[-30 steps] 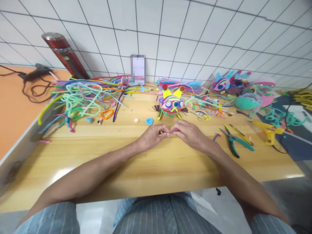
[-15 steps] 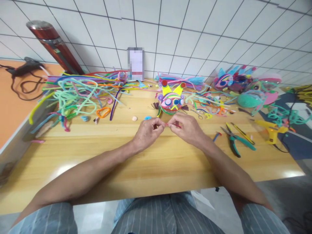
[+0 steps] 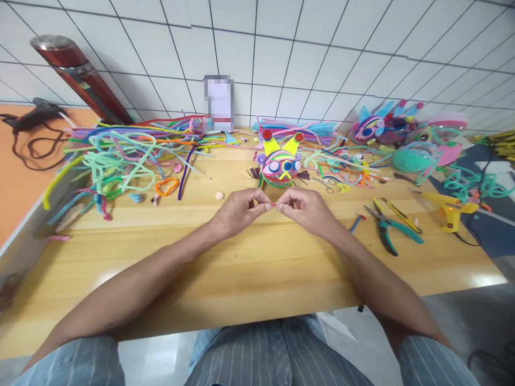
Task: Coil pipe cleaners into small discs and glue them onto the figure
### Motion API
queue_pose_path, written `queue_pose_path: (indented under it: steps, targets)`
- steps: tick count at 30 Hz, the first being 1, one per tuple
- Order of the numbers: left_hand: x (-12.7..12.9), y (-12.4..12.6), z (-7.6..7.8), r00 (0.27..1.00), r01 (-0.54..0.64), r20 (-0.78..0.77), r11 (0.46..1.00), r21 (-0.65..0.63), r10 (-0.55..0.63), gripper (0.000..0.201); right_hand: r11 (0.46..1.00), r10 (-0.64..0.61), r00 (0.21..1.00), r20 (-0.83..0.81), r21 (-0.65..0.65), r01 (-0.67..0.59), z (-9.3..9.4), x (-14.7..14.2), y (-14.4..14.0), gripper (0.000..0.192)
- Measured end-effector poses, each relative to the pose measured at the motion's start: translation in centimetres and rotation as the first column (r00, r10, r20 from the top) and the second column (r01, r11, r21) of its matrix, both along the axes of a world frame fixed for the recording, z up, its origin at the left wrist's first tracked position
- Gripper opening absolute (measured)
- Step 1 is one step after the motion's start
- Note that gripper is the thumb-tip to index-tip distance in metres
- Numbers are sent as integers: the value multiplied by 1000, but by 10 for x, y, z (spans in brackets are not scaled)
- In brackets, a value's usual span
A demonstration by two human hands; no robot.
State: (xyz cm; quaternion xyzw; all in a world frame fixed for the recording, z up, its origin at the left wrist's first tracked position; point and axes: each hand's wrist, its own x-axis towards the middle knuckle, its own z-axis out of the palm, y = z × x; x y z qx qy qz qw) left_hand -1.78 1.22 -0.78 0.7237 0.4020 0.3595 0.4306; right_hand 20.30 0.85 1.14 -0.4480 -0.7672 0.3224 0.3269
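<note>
Two hands up off the surface (image 3: 249,268) now, where a second ago they sat lower and closer to me. My left hand (image 3: 237,212) and right hand (image 3: 308,209) have both drifted toward the pipe-cleaner face (image 3: 280,167), and the blue ring that lay just ahead of my left knuckles is now hidden behind them. Between my hands runs the short red pipe-cleaner piece (image 3: 274,204), only a sliver showing. Left fingers (image 3: 261,199) are pressed together, pinching one end; right fingers (image 3: 285,198) pinch the other end the same way. The gap between my hands reads a touch wider than half a second back, so I judge I'm pulling the piece taut or twisting it, small work either way. Pliers (image 3: 392,231) and yellow glue gun (image 3: 450,210) lie untouched off to my right, the loose pile of pipe cleaners (image 3: 124,158) to my left.
</note>
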Motion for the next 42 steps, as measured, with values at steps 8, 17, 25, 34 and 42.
queue_pose_path:
  steps: [8,17,25,34,42]
  targets:
    - [0,-4,0,982,122,-162,984,132,-100,15,998,50,999,15,-34,-49,4,0,-4,10]
    - [16,-14,-18,918,-27,366,945,-327,153,30,971,-131,965,-229,-225,79,-12,-16,-8,17]
    - [2,1,-7,987,-7,157,993,-120,26,24,977,-49,978,-204,-212,4,-2,-2,-2,21]
    - [6,-1,-13,995,40,94,982,-185,-23,26,903,-190,798,-571,-421,-86,-5,-1,5,32]
    - [7,-3,-17,994,104,58,976,-193,-95,26,924,-245,822,-515,-381,37,-4,-1,4,29]
